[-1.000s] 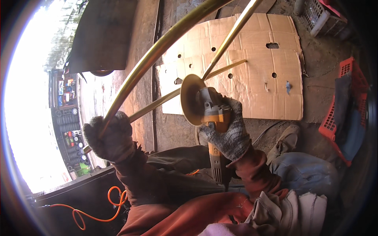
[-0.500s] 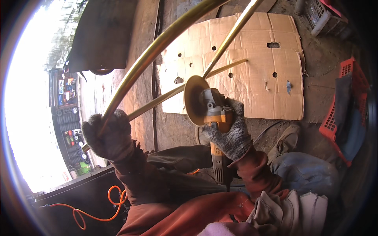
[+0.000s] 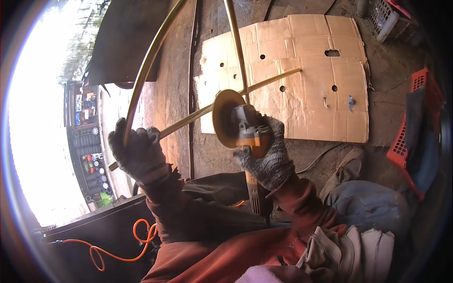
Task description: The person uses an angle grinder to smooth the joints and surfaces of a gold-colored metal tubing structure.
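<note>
Both my hands wear grey knitted gloves. My left hand is closed round the lower end of a brass-coloured metal tube frame, where a curved tube meets a straight crossing bar. A second straight tube comes down to that bar near the middle. In my right hand is a yellow and grey angle grinder, gripped behind its head. Its round brownish disc stands nearly upright in front of the bar, close to the joint. Whether disc and metal touch, I cannot tell.
A flattened cardboard sheet with holes lies on the dirty floor beyond. Red crates holding dark cloth stand at right, a grey crate at far right. An orange coiled hose hangs at lower left. A dark panel stands upper left.
The tube frame has swung, its upper ends moving left and its joint slightly left. My right hand and the grinder have shifted a little left. My left hand still grips the frame.
</note>
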{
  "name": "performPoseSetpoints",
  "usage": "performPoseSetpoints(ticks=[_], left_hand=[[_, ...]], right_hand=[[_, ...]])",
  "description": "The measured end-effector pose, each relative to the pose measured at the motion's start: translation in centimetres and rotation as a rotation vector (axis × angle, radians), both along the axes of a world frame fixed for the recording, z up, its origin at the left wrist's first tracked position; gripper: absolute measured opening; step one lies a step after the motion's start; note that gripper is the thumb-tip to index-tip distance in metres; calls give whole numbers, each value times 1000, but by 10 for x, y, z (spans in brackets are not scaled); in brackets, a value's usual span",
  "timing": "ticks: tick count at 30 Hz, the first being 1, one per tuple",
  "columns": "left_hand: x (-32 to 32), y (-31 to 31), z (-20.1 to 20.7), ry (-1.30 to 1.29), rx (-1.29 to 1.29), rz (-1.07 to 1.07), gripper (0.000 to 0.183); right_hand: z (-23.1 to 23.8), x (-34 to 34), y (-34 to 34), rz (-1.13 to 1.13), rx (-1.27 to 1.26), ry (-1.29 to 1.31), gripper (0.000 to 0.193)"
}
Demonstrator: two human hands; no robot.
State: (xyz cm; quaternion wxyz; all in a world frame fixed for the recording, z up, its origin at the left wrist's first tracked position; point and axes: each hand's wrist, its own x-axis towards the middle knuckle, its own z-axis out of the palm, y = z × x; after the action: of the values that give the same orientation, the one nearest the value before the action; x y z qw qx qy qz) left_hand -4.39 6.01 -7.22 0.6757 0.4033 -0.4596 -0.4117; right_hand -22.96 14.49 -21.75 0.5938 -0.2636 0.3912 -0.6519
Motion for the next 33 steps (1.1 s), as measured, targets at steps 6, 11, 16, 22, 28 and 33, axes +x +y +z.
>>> performPoseSetpoints(ticks=[6,11,16,22,28,33], left_hand=[[5,-1,2,-69,55,260,43],[-17,0,1,-105,33,271,39],[-10,-7,-6,-214,35,307,36],[6,-3,-3,-383,-29,398,36],[3,0,-2,-497,-71,486,36],[-5,-4,0,-527,-115,503,34]], right_hand=[[26,20,17,83,-154,184,81],[25,16,20,83,-105,214,79],[5,1,4,5,-60,178,78],[33,18,22,24,-121,277,80],[3,20,8,-52,-34,91,74],[-2,14,-1,-170,-54,234,69]])
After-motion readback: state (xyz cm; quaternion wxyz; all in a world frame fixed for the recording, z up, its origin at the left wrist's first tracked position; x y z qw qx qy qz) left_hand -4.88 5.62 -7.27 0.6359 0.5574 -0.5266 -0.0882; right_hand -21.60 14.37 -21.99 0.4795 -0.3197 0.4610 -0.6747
